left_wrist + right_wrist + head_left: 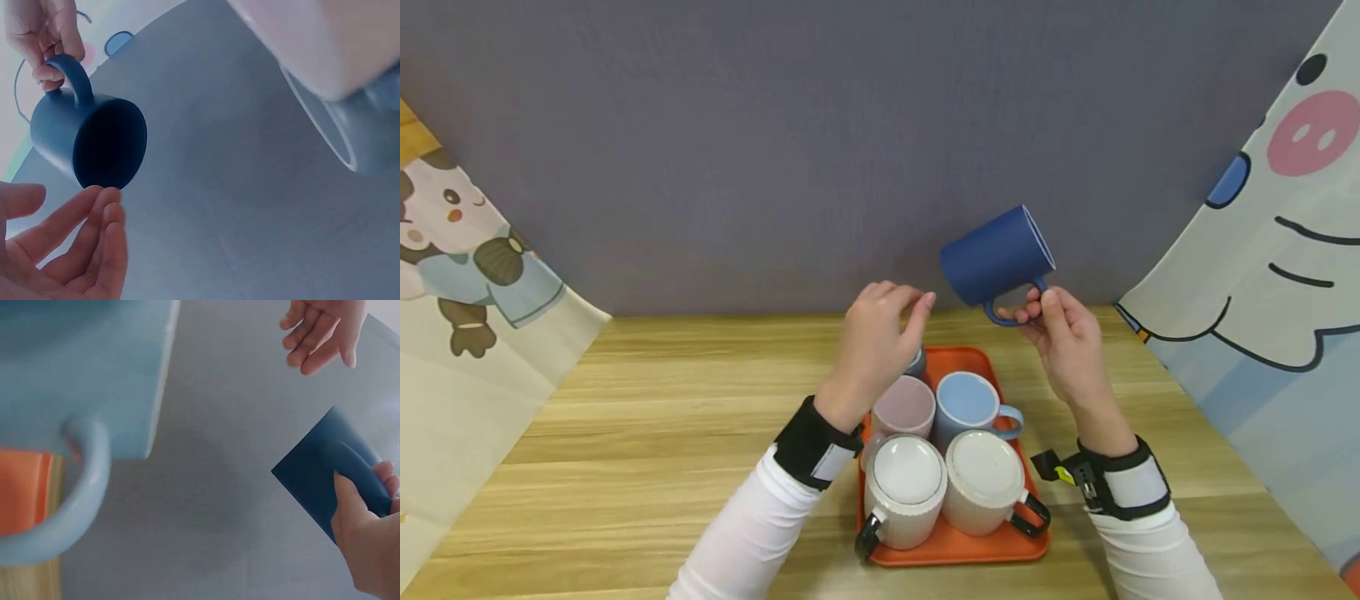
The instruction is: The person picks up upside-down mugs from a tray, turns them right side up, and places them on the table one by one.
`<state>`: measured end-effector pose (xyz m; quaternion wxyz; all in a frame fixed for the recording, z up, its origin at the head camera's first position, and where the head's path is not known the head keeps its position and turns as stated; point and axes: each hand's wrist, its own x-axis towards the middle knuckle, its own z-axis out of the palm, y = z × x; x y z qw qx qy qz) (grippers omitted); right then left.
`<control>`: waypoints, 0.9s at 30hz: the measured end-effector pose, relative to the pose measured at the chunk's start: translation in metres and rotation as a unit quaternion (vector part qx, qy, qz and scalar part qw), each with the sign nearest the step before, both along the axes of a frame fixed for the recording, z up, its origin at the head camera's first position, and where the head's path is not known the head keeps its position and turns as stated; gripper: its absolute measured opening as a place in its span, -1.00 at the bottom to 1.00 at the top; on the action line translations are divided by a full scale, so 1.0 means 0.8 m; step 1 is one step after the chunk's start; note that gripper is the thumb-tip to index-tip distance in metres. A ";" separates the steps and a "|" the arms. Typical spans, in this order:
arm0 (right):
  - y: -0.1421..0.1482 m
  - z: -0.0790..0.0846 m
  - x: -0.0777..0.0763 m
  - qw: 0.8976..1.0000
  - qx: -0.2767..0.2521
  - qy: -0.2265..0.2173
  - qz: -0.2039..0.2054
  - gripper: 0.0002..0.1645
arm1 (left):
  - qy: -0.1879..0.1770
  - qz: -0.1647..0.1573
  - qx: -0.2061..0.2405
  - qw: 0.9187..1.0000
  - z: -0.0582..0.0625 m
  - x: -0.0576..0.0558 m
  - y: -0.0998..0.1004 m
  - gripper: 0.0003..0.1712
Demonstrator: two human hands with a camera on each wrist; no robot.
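My right hand [1067, 342] holds a dark blue mug [996, 254] by its handle, raised beyond the tray. The mug lies tilted, and its dark mouth faces my left hand in the left wrist view. My left hand [876, 337] hovers to the left of the mug, fingers loosely extended and holding nothing; a small gap separates it from the mug. Below, an orange tray [958, 550] carries a light blue mug [967, 404], a pink mug [904, 408] and two white mugs with black handles, a left one [907, 492] and a right one [985, 483].
A dark greyish mug [917, 362] at the tray's back is mostly hidden by my left hand. The wooden table [662, 433] ends at a grey backdrop [737, 167]. Printed cloths hang at the left [475, 317] and right [1247, 275].
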<state>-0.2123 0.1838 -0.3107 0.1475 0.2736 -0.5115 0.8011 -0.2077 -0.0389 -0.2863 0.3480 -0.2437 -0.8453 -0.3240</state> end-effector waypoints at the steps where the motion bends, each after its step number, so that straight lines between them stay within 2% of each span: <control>1: -0.001 0.001 0.000 1.000 -0.009 0.003 0.003 -0.72 | -0.002 -0.001 0.003 1.000 0.001 0.000 0.001 -0.69; 9: -0.007 0.012 -0.001 0.999 -0.046 0.005 0.021 -0.72 | -0.041 -0.020 0.035 0.998 0.008 0.003 0.014 -0.68; 16: -0.014 0.020 0.003 0.998 -0.054 0.002 0.030 -0.73 | -0.095 -0.034 0.032 0.994 0.012 0.007 0.028 -0.64; 18: -0.016 0.023 0.005 0.997 -0.068 0.000 0.041 -0.73 | -0.118 -0.049 0.040 0.991 0.014 0.008 0.032 -0.63; 23: -0.020 0.030 0.012 0.994 -0.091 0.000 0.065 -0.73 | -0.179 -0.097 0.070 0.977 0.020 0.011 0.041 -0.60; 27: -0.022 0.033 0.016 0.989 -0.111 0.000 0.101 -0.72 | -0.211 -0.111 0.082 0.968 0.024 0.013 0.047 -0.53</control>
